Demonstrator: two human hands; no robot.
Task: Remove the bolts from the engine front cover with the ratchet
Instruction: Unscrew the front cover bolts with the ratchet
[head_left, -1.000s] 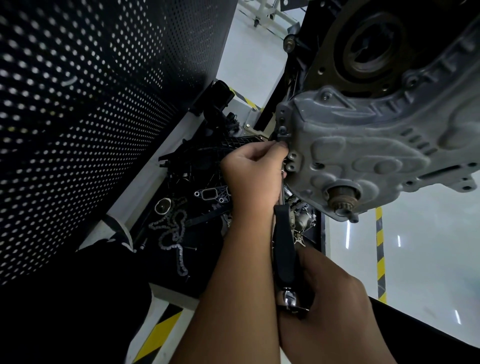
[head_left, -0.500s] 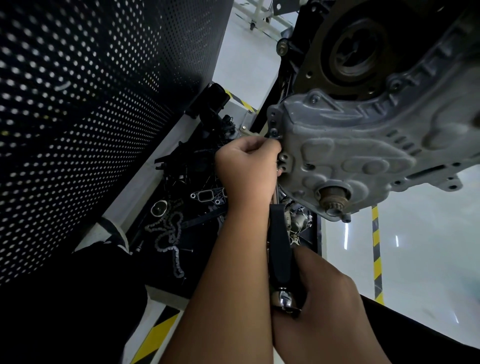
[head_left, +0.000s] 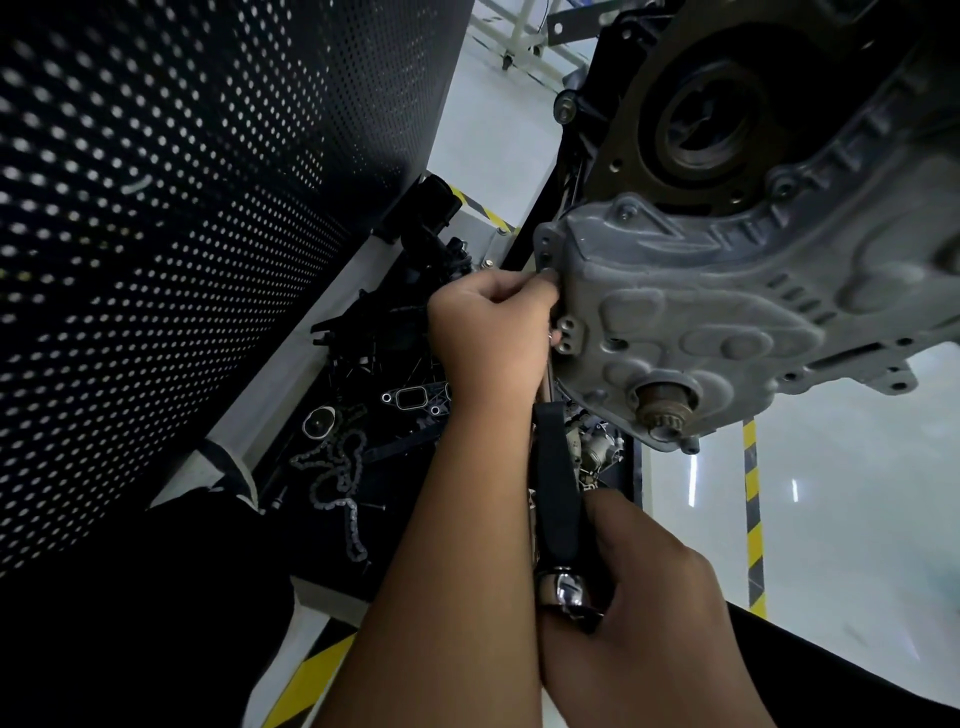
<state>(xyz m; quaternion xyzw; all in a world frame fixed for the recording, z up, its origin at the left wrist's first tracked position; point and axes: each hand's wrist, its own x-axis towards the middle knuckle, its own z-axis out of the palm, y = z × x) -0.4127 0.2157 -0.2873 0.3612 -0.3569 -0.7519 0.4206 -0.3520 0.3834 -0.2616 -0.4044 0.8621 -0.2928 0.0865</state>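
- At far left we see the black perforated metal panel (head_left: 182, 234), and below its lower edge a dark tray (head_left: 374, 467) holding loose parts, among them a grey timing chain (head_left: 337, 478) and a black gasket-shaped frame (head_left: 413, 399).
- Next comes our left hand (head_left: 488, 332), raised to the left edge of the cover. Its grip is clenched: the fingertips pinch something small at a bolt hole on the flange, most likely a bolt head or the socket end, though the fingers hide which.
- Just right of that wrist runs the ratchet with its black handle and chrome end (head_left: 558, 499), the shaft pointing up under the left hand toward the same flange; its head is hidden.
- Our right hand (head_left: 644, 597) grasps the lower end of the handle, fingers wrapped around it near the chrome end.
- Further right hangs the grey cast-aluminium engine front cover (head_left: 727, 322), seated on the engine, with the rusty crank snout (head_left: 665, 410) poking out low down.
- We judge that we are on a left-edge bolt, steadying the tool end while the ratchet works it loose.
- The next move calls for swinging the handle with the right hand while the left keeps the socket square, then catching the bolt as it frees so it does not drop into the tray.
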